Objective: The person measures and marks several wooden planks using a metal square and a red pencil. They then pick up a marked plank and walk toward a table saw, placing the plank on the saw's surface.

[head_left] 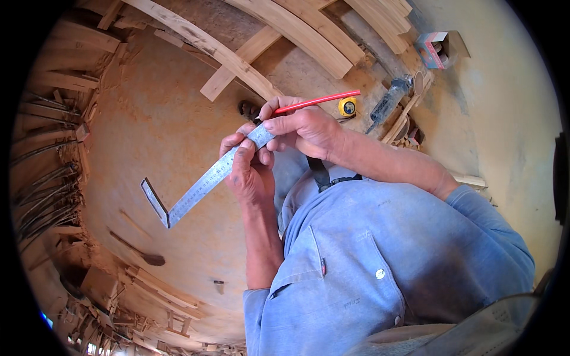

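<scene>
In front of my chest, a steel try square (pixel 200 180) is held at a slant, its short stock (pixel 155 202) down at the left end. My left hand (pixel 249 163) is closed round the blade near its upper end, thumb on top of the metal. My right hand (pixel 306 126) grips a red pencil (pixel 323 99), whose blunt end points right. The thumb of that hand also lies against the blade's upper end. The fingers behind the blade are partly hidden.
Long curved boards (pixel 297 32) and a crosspiece (pixel 249 58) lie beyond my hands. A yellow tape measure (pixel 347 107), a dusty tube-shaped tool (pixel 389 104) and a small open box (pixel 438 50) are to the right. Bent dark rods (pixel 50 196) line the left; a brush-like tool (pixel 153 259) lies on the floor.
</scene>
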A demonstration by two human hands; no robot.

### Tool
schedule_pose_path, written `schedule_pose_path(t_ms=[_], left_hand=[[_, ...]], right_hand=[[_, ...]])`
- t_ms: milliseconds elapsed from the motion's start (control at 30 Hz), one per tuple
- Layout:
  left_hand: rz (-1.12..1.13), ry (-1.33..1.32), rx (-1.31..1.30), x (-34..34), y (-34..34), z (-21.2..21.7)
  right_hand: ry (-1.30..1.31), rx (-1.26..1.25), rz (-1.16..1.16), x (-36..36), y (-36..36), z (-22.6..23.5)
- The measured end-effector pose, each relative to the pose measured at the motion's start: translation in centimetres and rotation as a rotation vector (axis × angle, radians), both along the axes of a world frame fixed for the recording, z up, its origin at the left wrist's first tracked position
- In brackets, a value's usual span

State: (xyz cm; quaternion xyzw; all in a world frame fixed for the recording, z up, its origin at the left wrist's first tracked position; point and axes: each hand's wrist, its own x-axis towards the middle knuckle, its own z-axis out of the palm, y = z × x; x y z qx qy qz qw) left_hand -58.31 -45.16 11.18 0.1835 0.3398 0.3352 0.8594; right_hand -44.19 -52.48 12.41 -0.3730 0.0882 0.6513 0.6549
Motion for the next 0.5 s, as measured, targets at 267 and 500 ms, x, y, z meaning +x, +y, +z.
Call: schedule_pose_path(t_ms=[267,500], left_hand=[[-0.032,0.003,0.026,0.1,0.0,-0.2],[-0.016,0.041,-0.029,0.3,0.1,-0.2]], right_hand=[[0.064,0.056,-0.003,0.4,-0.4,-1.5],[0.091,0.056,-0.002,0.4,-0.2,-1.6]])
